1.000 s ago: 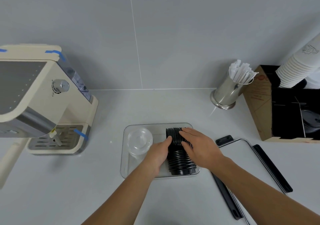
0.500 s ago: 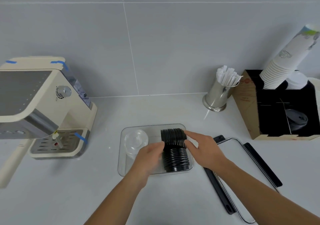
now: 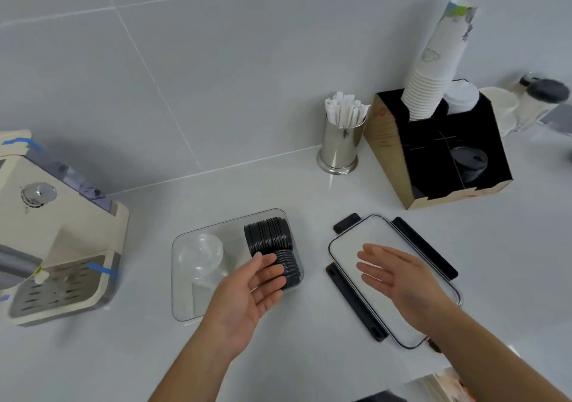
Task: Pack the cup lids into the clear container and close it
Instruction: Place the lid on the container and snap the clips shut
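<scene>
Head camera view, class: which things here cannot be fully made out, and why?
- Black lids: the left hand covers the stack's near end; count unreadable.
- Container lid: the right hand hides its middle.
- Coffee machine: cut off by the left edge.
- Items at the far right: blurred.

The clear container (image 3: 198, 281) sits open on the white counter (image 3: 154, 355). A row of black cup lids (image 3: 270, 240) lies on edge along its right side; clear domed lids (image 3: 199, 254) lie in its left half. The left hand (image 3: 247, 296) is spread, palm up, fingers over the near end of the black lids, gripping nothing. The right hand (image 3: 399, 278) is flat and empty above the container lid (image 3: 349, 247), which rests on the counter just right of the container, black clasps (image 3: 356, 302) on its sides.
</scene>
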